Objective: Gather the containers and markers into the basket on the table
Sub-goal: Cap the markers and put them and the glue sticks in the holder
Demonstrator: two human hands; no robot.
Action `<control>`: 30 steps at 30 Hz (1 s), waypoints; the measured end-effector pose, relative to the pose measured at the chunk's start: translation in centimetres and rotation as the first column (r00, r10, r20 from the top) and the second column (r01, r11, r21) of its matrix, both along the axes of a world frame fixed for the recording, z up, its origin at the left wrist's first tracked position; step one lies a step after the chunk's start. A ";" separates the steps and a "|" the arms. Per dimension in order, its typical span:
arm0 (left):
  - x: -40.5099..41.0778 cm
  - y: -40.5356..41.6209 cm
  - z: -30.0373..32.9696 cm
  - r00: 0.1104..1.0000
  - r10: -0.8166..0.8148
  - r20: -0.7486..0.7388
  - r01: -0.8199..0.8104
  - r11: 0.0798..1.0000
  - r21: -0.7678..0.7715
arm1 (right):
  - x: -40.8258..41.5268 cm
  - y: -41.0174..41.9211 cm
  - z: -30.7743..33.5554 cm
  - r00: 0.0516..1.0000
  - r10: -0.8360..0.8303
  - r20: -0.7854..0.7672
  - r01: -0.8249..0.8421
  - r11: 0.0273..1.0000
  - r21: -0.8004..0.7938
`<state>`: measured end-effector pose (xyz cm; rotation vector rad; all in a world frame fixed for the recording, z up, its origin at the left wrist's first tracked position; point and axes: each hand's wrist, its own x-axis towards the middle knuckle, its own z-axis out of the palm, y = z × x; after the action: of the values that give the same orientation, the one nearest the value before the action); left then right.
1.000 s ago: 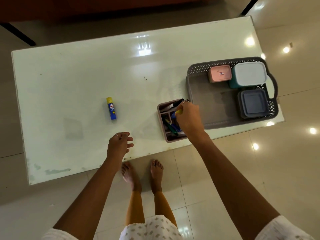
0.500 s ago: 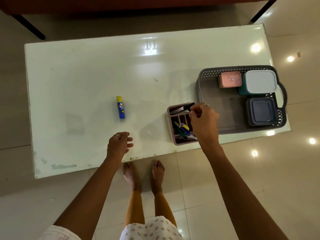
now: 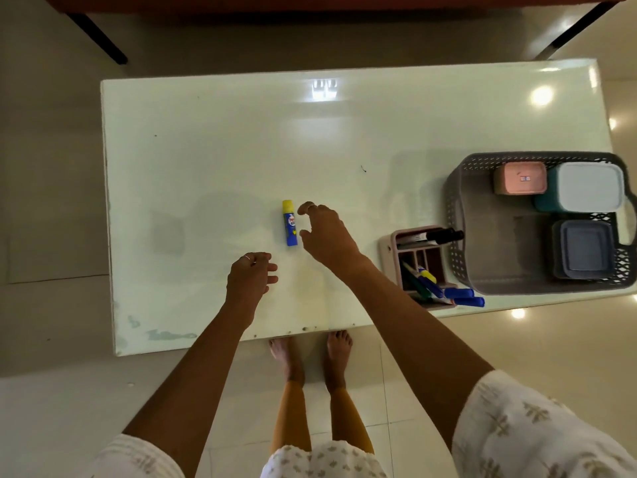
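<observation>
A blue glue stick with a yellow cap [image 3: 289, 222] lies on the white table [image 3: 213, 160]. My right hand [image 3: 325, 234] hovers just to its right, fingers curled apart and empty, not touching it. My left hand [image 3: 251, 276] rests loosely open near the front edge, holding nothing. A pink divided organiser [image 3: 418, 262] holds several markers [image 3: 444, 293] and black pens. It stands against the left wall of the grey basket [image 3: 458, 215]. Inside the basket sit a pink container [image 3: 520, 177], a teal container with a white lid [image 3: 586, 186] and a dark grey container [image 3: 584, 250].
The basket overhangs the table's right end. Two blue markers stick out of the organiser toward the table's front edge. My bare feet [image 3: 310, 353] stand on the tiled floor just below that edge. Dark furniture legs [image 3: 100, 39] show behind the table.
My right hand left the organiser and swung left across the table to beside the glue stick. The left hand has stayed near the front edge.
</observation>
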<state>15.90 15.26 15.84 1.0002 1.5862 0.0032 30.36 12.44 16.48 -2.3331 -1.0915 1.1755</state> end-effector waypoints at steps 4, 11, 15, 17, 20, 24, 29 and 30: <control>-0.6 1.4 -0.2 1.000 -0.024 0.014 0.024 1.000 0.009 | -1.3 2.5 -2.3 0.999 0.034 0.042 -0.031 0.998 -0.053; -1.5 2.3 -0.8 0.999 -0.049 0.007 0.049 0.999 -0.010 | -2.2 3.9 -4.2 0.985 0.082 0.153 -0.067 0.993 -0.101; -1.7 2.1 -1.1 0.998 -0.062 -0.008 0.062 0.998 -0.025 | -2.2 3.1 -4.3 0.982 0.126 0.140 -0.109 0.987 -0.121; -1.5 1.9 -1.1 0.997 -0.080 -0.009 0.080 0.996 -0.026 | -2.1 2.4 -3.8 0.990 0.100 0.096 -0.089 0.990 -0.114; -1.0 1.3 -0.9 0.995 -0.103 -0.014 0.103 0.995 -0.009 | -1.9 1.2 -1.9 0.999 -0.014 0.038 0.015 1.000 -0.010; -0.4 0.1 -0.5 0.991 -0.132 -0.014 0.132 0.991 0.009 | -0.9 -1.9 2.1 0.966 -0.250 -0.068 0.258 0.953 0.162; 0.4 -1.9 0.1 0.986 -0.165 0.006 0.165 0.986 0.023 | 3.3 -8.5 7.9 0.867 -0.498 0.004 0.477 0.833 0.282; 0.5 -2.4 0.2 0.986 -0.169 0.008 0.169 0.985 0.022 | 4.4 -10.1 8.9 0.849 -0.525 0.054 0.489 0.821 0.294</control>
<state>16.44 12.90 16.03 1.1475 1.4905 -0.0921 34.71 2.33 25.38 -2.2954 -0.5506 0.6334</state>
